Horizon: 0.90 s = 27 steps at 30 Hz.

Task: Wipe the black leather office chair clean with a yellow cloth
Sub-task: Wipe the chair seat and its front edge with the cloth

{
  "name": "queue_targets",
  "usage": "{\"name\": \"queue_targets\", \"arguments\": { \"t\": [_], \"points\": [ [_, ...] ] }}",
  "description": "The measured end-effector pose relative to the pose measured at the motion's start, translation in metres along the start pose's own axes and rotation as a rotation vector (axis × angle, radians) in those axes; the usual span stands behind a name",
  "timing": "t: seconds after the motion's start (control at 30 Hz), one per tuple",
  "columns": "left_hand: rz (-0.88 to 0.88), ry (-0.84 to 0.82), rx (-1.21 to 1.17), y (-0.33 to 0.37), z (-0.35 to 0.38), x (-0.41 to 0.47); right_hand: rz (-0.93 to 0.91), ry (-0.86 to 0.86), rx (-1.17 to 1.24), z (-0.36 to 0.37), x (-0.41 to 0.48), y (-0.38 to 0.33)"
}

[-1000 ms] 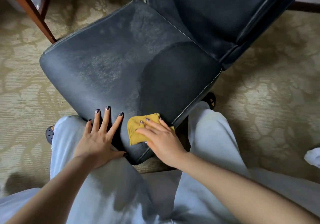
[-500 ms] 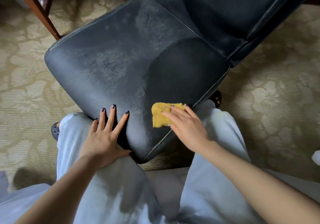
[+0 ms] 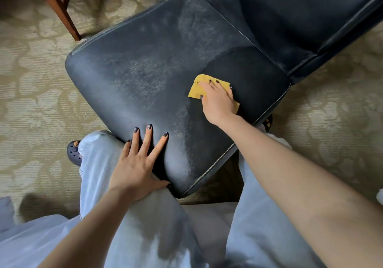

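Note:
The black leather office chair's seat (image 3: 145, 76) fills the middle of the view, grey with dust on its left and centre, darker and cleaner on its right part. Its backrest (image 3: 290, 14) rises at the top right. My right hand (image 3: 217, 101) presses the folded yellow cloth (image 3: 196, 89) flat on the seat, at the border between the dusty and the dark area. My left hand (image 3: 138, 159) lies flat with fingers spread on the seat's near corner, holding nothing.
A brown wooden furniture leg (image 3: 60, 12) stands on the patterned beige carpet (image 3: 31, 93) at the top left. My legs in light trousers (image 3: 116, 184) straddle the seat's near corner, with a dark clog (image 3: 73, 151) at the left and another shoe (image 3: 268, 122) under the right edge.
My right hand has slid the yellow cloth from the seat's near edge up toward its middle. My left hand has stayed on the near corner.

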<state>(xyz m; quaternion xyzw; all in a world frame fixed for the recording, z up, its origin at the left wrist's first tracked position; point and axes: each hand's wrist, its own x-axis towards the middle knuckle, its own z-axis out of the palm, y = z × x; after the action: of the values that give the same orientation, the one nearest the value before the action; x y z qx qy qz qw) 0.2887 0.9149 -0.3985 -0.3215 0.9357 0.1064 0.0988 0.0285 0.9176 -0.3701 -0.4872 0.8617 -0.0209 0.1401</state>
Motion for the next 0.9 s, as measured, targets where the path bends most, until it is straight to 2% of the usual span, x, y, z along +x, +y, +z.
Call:
{"name": "queue_targets", "arguments": {
  "t": [0.33, 0.43, 0.57, 0.9],
  "points": [
    [-0.084, -0.023, -0.182, 0.005, -0.011, 0.000, -0.383, 0.001, 0.045, 0.029, -0.076, -0.031],
    [-0.095, -0.035, -0.181, 0.007, -0.014, 0.000, -0.461, 0.047, 0.065, 0.037, -0.101, -0.029],
    [-0.095, -0.048, -0.204, 0.008, -0.017, -0.001, -0.535, 0.014, 0.038, 0.044, -0.129, -0.026],
    [-0.085, -0.112, -0.148, 0.003, -0.015, -0.001, -0.903, -0.024, -0.077, 0.073, -0.179, 0.012]
  ]
}}
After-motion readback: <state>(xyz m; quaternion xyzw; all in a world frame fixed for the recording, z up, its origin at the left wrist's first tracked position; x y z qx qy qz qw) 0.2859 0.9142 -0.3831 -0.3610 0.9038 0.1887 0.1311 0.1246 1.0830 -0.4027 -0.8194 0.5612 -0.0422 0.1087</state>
